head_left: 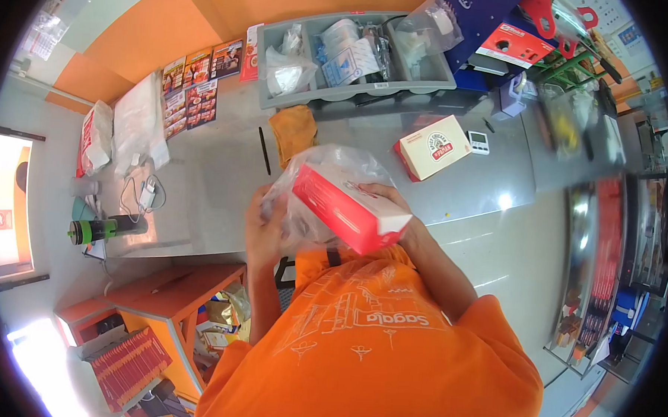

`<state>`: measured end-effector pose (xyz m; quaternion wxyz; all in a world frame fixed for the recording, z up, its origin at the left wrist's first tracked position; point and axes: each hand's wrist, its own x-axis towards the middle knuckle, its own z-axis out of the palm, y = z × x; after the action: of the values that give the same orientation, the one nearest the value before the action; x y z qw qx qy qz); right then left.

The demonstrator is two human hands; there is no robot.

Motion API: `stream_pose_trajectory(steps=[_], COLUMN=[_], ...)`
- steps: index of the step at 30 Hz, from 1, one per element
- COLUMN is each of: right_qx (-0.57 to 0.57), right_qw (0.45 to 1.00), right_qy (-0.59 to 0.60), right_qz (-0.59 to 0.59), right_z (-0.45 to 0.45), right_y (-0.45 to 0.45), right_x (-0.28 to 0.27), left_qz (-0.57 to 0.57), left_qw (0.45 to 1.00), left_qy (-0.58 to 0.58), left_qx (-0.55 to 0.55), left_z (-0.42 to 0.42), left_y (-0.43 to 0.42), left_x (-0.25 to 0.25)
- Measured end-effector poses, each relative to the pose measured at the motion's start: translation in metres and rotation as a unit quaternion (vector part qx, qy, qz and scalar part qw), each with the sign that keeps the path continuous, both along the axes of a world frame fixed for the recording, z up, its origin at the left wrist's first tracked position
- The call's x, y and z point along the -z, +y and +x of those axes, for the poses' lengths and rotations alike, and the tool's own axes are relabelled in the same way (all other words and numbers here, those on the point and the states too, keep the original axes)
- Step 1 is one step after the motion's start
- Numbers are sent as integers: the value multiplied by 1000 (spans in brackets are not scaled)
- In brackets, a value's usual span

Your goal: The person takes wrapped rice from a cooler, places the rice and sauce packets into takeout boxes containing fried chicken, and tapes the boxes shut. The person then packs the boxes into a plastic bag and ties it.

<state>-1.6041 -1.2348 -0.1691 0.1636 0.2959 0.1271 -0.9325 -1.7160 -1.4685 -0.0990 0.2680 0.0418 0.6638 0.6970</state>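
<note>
A red and white food box (pixel 341 212) is tilted in front of my chest, partly inside a clear plastic bag (pixel 309 177). My right hand (pixel 394 204) grips the box at its right end, fingers over the white top. On the other side, my left hand (pixel 263 216) is closed on the bag's left edge; its fingertips are partly hidden by the plastic. A second box, cream with a printed round logo (pixel 439 147), sits on the metal table (pixel 199 217) to the right. Beyond the bag lies a folded brown cloth (pixel 294 131).
A grey divided bin (pixel 354 90) with packets stands along the back. A black pen (pixel 265 150) lies left of the cloth. At right is a small white timer (pixel 478 142). White bags (pixel 140 118), a cable with adapter (pixel 147 193) and a green-black bottle (pixel 98 230) are at left.
</note>
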Motion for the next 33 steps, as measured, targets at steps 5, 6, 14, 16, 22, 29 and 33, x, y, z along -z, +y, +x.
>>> stream_pose_trajectory(steps=[5, 6, 14, 16, 22, 29, 33], right_qx=[77, 125, 210, 208, 44, -190, -392], right_qw=[988, 981, 948, 950, 976, 385, 213], right_qy=[50, 58, 34, 44, -36, 286, 292], right_qz=[124, 135, 237, 230, 208, 856, 846], right_z=[1, 0, -8, -12, -2, -3, -49], right_y=[-4, -7, -20, -24, -38, -30, -18], right_x=[0, 3, 21, 44, 92, 21, 0], left_qz=[-14, -33, 31, 45, 67, 90, 92], left_qw=[999, 998, 999, 998, 997, 994, 995], left_qy=[36, 48, 12, -8, 4, -16, -49], left_qx=[-25, -10, 7, -35, -48, -53, -2], left_z=[16, 22, 34, 28, 24, 33, 36], left_y=[-12, -9, 18, 19, 22, 28, 25], left_x=[18, 19, 11, 12, 7, -1, -5])
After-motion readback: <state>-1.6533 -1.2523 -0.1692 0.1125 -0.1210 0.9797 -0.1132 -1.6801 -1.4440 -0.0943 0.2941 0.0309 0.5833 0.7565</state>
